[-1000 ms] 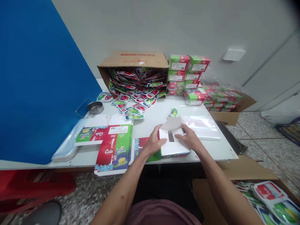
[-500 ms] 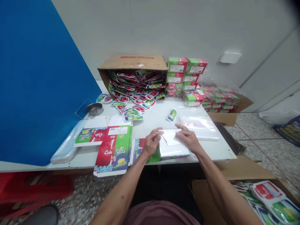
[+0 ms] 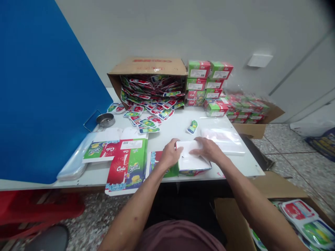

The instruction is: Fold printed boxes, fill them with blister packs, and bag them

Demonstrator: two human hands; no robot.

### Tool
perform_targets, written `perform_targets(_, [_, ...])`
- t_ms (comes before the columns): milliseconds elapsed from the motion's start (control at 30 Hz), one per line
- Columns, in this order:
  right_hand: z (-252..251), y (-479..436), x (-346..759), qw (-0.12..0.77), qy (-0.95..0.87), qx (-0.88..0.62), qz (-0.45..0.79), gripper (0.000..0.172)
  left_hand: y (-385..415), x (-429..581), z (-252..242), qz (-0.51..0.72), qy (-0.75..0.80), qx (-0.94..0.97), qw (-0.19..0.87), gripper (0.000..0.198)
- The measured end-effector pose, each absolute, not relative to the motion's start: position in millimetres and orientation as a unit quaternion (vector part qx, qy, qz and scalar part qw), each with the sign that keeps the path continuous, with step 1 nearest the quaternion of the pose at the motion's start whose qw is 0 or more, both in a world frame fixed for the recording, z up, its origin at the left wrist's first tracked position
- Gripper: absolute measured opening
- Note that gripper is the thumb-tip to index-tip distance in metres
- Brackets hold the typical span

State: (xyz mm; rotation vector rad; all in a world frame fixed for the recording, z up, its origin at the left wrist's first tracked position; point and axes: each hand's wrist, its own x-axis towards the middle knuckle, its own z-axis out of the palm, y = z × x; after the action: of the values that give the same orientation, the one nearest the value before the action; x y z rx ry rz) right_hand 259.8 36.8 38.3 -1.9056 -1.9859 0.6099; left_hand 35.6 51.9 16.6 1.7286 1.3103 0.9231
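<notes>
A folded cardboard box point(image 3: 193, 161) with its white inner side facing up lies on the white table point(image 3: 243, 164), near the front edge. My left hand point(image 3: 170, 154) grips its left side, and my right hand point(image 3: 205, 149) lies across the top, fingers pressing on the white flap. Printed red-and-green Cola and Sprite box blanks lie flat to the left, the largest point(image 3: 127, 164) close to my left forearm. A partly hidden blank point(image 3: 157, 162) lies under the box's left end.
A tipped carton of die-cut cards point(image 3: 151, 91) spills onto the table at the back, beside stacked finished boxes point(image 3: 206, 83). There is a small card point(image 3: 192, 127), a clear plastic bag point(image 3: 222, 137), a metal dish point(image 3: 106, 120), and an open carton point(image 3: 295, 223) at front right.
The white flap, standing up a second ago, now lies folded down on the box. My right hand has slid left over it, and my left hand stays at the box's left side.
</notes>
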Motion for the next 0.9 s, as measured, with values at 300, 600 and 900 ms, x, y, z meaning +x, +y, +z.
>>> perform_targets(300, [40,26,270,0.229,-0.673,-0.623,0.325,0.069,44,34,8,0.389,0.493,0.642,0.441,0.033])
perform_targets(600, [41,-34,270,0.341,-0.499,-0.62,0.5,0.067,17,25,25,0.444,0.439,0.673,0.397,0.035])
perform_targets(900, [60,-44,262,0.376,-0.768,-0.462,0.233,0.084,-30,-16,37,0.611,0.329,0.674,0.253,0.041])
